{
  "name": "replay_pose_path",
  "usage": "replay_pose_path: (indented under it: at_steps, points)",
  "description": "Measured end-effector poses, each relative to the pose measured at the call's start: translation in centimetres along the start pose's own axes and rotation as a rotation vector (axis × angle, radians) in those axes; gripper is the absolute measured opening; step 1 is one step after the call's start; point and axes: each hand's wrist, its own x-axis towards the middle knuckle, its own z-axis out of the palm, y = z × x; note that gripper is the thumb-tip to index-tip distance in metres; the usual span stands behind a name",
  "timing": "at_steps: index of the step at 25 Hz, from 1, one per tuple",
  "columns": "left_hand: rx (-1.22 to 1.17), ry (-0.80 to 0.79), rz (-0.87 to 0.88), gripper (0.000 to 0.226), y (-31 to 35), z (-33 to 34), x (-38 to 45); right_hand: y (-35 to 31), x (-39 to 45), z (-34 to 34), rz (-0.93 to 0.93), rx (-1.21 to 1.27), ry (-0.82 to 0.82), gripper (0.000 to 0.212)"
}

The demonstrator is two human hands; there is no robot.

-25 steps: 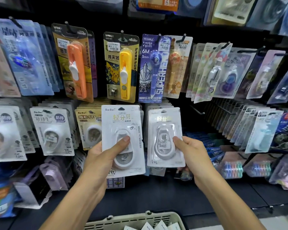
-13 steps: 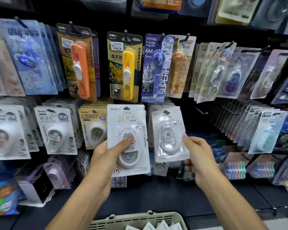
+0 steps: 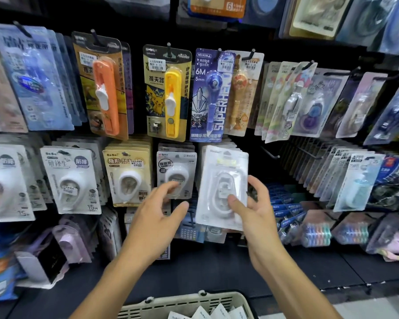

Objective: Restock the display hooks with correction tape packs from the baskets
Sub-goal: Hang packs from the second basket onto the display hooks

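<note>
My right hand (image 3: 251,212) grips a white correction tape pack (image 3: 221,180) by its lower right edge, upright in front of the middle row of hanging packs. The pack is motion-blurred; I cannot tell whether a second pack lies behind it or whether it is on a hook. My left hand (image 3: 157,217) hovers just left of it with fingers apart and nothing in it, in front of a hanging white pack (image 3: 176,171). A beige basket (image 3: 184,303) with more white packs sits at the bottom edge.
The dark display wall is full of hooks: orange (image 3: 104,95) and yellow (image 3: 168,97) clip tools and a blue pen-style tape (image 3: 211,95) above, rows of white tape packs (image 3: 69,180) left, slanted packs (image 3: 352,178) right. A bare hook (image 3: 270,153) juts out right of my pack.
My left hand no longer holds its pack and has opened, shifting right. My right hand has taken a fuller grip on its pack.
</note>
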Motion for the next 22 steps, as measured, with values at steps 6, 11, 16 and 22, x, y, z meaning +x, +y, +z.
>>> replay_pose_path:
  at_steps: [6, 11, 16, 22]
  points:
    - [0.155, 0.056, 0.046, 0.051, -1.2, -1.1, 0.9, 0.4, 0.5, -1.5, -0.125, -0.19, 0.142, 0.019]
    - [0.214, 0.037, 0.056, 0.058, -1.1, -0.7, 0.7, 1.1, 1.3, -2.0, 0.043, -0.255, -0.017, 0.042]
    - [0.388, -0.065, -0.02, 0.07, -1.6, -0.9, 0.3, 3.3, 1.2, -2.0, -0.17, -0.805, -0.117, 0.07]
    - [0.504, -0.121, 0.027, 0.072, -2.2, -0.7, 0.2, 4.0, 4.5, 0.9, -0.379, -1.438, -0.258, 0.072]
